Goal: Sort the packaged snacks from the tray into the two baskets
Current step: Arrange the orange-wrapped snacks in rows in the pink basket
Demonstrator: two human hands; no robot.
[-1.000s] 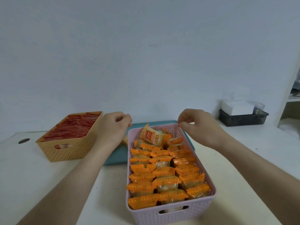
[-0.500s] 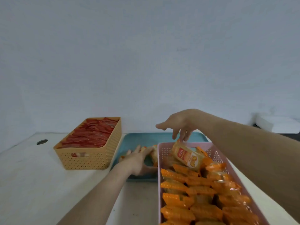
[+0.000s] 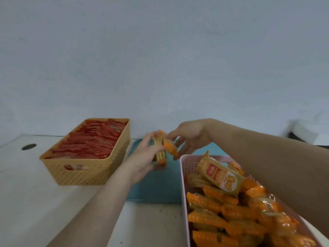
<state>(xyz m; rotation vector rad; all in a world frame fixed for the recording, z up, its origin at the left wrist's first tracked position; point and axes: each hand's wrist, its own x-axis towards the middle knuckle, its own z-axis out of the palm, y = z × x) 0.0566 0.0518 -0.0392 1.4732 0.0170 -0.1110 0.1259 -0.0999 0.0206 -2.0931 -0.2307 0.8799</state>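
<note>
White tabletop (image 3: 26, 202) bears tan basket (image 3: 80, 173), teal tray (image 3: 156, 184), pink basket (image 3: 183, 184).

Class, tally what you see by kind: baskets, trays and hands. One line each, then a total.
Baskets: 2 (tan basket, pink basket)
Trays: 1 (teal tray)
Hands: 2 (left hand, right hand, both holding snacks)
Total: 5
</note>
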